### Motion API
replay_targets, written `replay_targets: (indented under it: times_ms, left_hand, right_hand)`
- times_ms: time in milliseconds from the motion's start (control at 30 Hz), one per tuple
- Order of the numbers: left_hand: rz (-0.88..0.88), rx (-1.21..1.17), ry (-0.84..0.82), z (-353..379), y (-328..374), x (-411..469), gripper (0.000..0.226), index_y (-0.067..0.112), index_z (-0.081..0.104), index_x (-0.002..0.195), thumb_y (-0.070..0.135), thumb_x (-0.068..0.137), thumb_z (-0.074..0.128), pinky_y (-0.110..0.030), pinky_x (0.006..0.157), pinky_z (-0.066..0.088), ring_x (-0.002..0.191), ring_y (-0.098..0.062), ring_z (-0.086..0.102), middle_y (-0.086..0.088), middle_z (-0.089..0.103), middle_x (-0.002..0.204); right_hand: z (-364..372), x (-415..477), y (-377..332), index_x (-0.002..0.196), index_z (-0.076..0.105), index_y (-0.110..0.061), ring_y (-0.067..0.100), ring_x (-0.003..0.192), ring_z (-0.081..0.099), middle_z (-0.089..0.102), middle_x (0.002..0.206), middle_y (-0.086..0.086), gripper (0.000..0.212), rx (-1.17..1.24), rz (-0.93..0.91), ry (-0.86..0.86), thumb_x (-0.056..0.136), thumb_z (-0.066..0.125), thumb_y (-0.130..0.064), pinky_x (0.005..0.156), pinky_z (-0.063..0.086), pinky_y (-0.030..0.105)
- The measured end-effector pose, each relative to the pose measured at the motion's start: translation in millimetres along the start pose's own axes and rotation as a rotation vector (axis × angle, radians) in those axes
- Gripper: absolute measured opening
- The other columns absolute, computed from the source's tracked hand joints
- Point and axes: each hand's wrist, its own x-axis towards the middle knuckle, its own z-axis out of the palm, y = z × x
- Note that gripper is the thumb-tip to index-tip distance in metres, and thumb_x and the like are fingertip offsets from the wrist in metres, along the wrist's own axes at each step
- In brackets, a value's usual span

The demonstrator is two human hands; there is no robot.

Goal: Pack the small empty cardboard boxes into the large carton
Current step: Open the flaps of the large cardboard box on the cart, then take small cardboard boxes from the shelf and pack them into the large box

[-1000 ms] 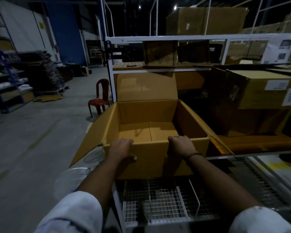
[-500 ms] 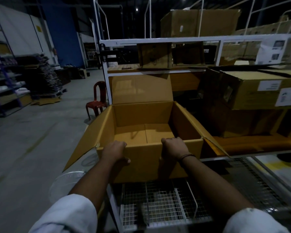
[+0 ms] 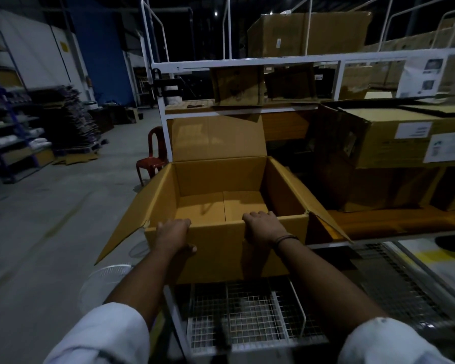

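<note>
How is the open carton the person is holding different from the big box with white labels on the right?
The open carton has its flaps spread and its inside empty; the labelled box is shut. The open carton's faces are plain, while the labelled box carries white labels. The left hand and right hand grip the open carton's near rim; nothing touches the labelled box. Both are brown cardboard.

Both hands' fingertips are lost over the near wall of the large carton (image 3: 221,248), curled down inside it. The printing on the white labels (image 3: 413,130) of the stacked boxes (image 3: 394,143) is too small to read. The left shelving (image 3: 8,132) is blurred and cut off by the frame edge
</note>
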Motion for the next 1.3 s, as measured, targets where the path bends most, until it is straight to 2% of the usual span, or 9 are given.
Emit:
replay_targets:
  times_ms: [400,533,600,700,800,933,1067,1133,1300]
  left_hand:
    - [-0.055,-0.048,-0.009,5,4,8,0.054,0.031,0.057,0.123,0.045,0.078,0.084,-0.052,0.112,0.028,0.133,-0.03,0.046,-0.001,0.06,0.135]
    - [-0.098,-0.046,-0.2,-13,5,16,0.077,0.026,0.048,0.145,0.061,0.082,0.076,-0.052,0.116,0.026,0.143,-0.035,0.038,-0.007,0.05,0.151]
    - [-0.14,-0.206,-0.341,-25,6,17,0.104,0.019,0.038,0.155,0.083,0.076,0.06,-0.053,0.118,0.03,0.146,-0.034,0.037,-0.011,0.04,0.161]
    - [-0.189,-0.558,-0.442,-37,16,23,0.086,0.019,0.05,0.145,0.081,0.087,0.044,-0.04,0.096,0.046,0.125,-0.026,0.055,-0.009,0.052,0.147]
    - [-0.075,-0.57,-0.335,-47,35,45,0.075,0.027,0.065,0.116,0.086,0.082,0.034,-0.039,0.094,0.047,0.109,-0.017,0.061,-0.004,0.065,0.13]
    - [0.142,-0.41,-0.101,-65,91,104,0.09,0.024,0.071,0.118,0.091,0.084,0.02,-0.051,0.106,0.044,0.112,-0.023,0.063,-0.003,0.069,0.126]
    - [0.376,-0.303,0.05,-93,177,146,0.068,0.03,0.069,0.108,0.08,0.095,0.024,-0.048,0.095,0.037,0.113,-0.025,0.058,0.003,0.068,0.113]
    - [0.512,-0.273,0.111,-105,221,161,0.058,0.032,0.068,0.103,0.075,0.099,0.029,-0.049,0.099,0.036,0.115,-0.024,0.055,0.004,0.068,0.109]
    - [0.722,-0.214,0.32,-103,323,185,0.055,0.027,0.062,0.126,0.068,0.1,0.037,-0.048,0.105,0.035,0.124,-0.025,0.05,-0.001,0.064,0.123]
  right_hand:
    - [6,6,6,0.128,0.055,-0.023,0.023,0.113,0.059,0.063,0.121,0.001,0.041,0.016,-0.029,0.047,0.094,0.069,-0.04,0.106,0.041,0.043]
    - [-6,6,13,0.127,0.054,-0.024,0.023,0.109,0.061,0.064,0.118,0.001,0.048,0.027,-0.074,-0.036,0.089,0.072,-0.046,0.1,0.049,0.043]
    - [-11,5,15,0.118,0.057,-0.028,0.02,0.098,0.063,0.065,0.107,-0.003,0.043,0.082,-0.06,-0.089,0.087,0.072,-0.053,0.089,0.056,0.042]
    - [-18,4,22,0.11,0.061,-0.029,0.016,0.085,0.063,0.065,0.094,-0.006,0.053,0.211,-0.042,-0.141,0.086,0.057,-0.075,0.079,0.059,0.042]
    - [-34,5,35,0.127,0.06,-0.028,0.015,0.1,0.065,0.067,0.117,-0.005,0.058,0.478,-0.009,-0.205,0.09,0.055,-0.073,0.087,0.059,0.041]
    - [-65,12,71,0.14,0.055,-0.024,0.016,0.119,0.059,0.06,0.138,-0.002,0.057,0.494,0.012,-0.023,0.097,0.057,-0.061,0.096,0.053,0.035]
    - [-96,23,128,0.137,0.056,-0.019,0.024,0.118,0.059,0.061,0.135,0.006,0.052,0.315,0.096,0.157,0.099,0.058,-0.055,0.096,0.052,0.041]
    - [-103,26,160,0.136,0.055,-0.02,0.026,0.118,0.058,0.06,0.133,0.006,0.049,0.218,0.147,0.229,0.1,0.056,-0.053,0.096,0.051,0.042]
    - [-104,9,247,0.125,0.057,-0.023,0.024,0.111,0.059,0.061,0.123,0.002,0.031,0.228,0.319,0.363,0.098,0.058,-0.039,0.085,0.048,0.035]
